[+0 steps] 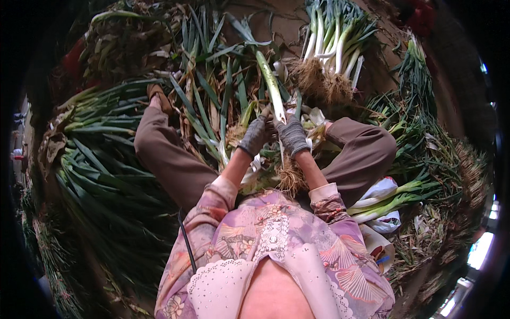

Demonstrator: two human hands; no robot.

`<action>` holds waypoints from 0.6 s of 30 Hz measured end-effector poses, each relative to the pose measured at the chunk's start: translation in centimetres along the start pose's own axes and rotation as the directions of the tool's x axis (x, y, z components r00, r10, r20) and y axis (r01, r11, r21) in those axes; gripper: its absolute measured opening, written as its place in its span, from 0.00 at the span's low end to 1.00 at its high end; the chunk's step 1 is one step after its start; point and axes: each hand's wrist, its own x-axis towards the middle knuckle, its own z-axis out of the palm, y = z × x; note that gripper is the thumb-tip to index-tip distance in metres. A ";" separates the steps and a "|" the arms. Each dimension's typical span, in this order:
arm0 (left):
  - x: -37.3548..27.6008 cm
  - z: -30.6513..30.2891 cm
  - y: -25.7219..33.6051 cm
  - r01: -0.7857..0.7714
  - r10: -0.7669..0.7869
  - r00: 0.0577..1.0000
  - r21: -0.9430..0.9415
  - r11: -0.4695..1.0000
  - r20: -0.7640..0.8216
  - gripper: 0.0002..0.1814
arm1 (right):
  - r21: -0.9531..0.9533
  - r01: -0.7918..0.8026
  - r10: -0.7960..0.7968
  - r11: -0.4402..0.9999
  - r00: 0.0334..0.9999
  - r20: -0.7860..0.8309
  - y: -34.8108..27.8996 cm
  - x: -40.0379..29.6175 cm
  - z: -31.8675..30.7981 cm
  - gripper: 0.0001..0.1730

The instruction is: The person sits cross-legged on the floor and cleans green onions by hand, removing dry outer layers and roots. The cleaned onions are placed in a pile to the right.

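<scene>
My right hand (293, 134), in a grey knit glove, is closed around the lower white stalk of a large green onion (271, 81). Its leafy end points away from me, and its brown roots (291, 179) hang near my lap. Just left of the stalk is my left hand (256, 134), gloved alike, with fingers bent towards the onion. Whether those fingers grip the stalk or a bit of its skin is hard to see. Below and around both hands lie peeled onion skins (255, 165) and several loose onions with long leaves (227, 99).
A big heap of untrimmed green onions (107, 175) lies at my left. Ahead on the right rests a pile of white-stalked onions (334, 48) with roots towards me. More onions (392, 199) lie on plastic by my right knee. Withered leaves (127, 52) are piled far left.
</scene>
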 end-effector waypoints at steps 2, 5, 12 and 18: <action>1.2 -2.1 -2.6 -0.011 0.011 1.000 -0.160 0.987 0.003 0.19 | 0.026 -0.011 0.006 1.000 0.980 0.197 0.1 -1.4 0.4 0.21; -0.4 -0.4 -1.6 -0.009 -0.022 0.997 -0.389 0.921 -0.076 0.20 | -0.056 -0.022 0.035 0.998 0.967 0.251 -1.3 -3.5 0.6 0.22; -0.8 -2.7 -0.4 0.246 -0.044 0.952 -0.676 0.694 0.301 0.20 | 0.259 -0.157 0.096 0.953 0.968 0.232 -0.8 0.2 -2.0 0.13; -1.3 -1.8 0.0 0.151 0.045 0.964 -0.679 0.718 0.262 0.35 | 0.087 0.181 -0.183 0.980 0.983 0.019 -3.1 1.3 -1.7 0.13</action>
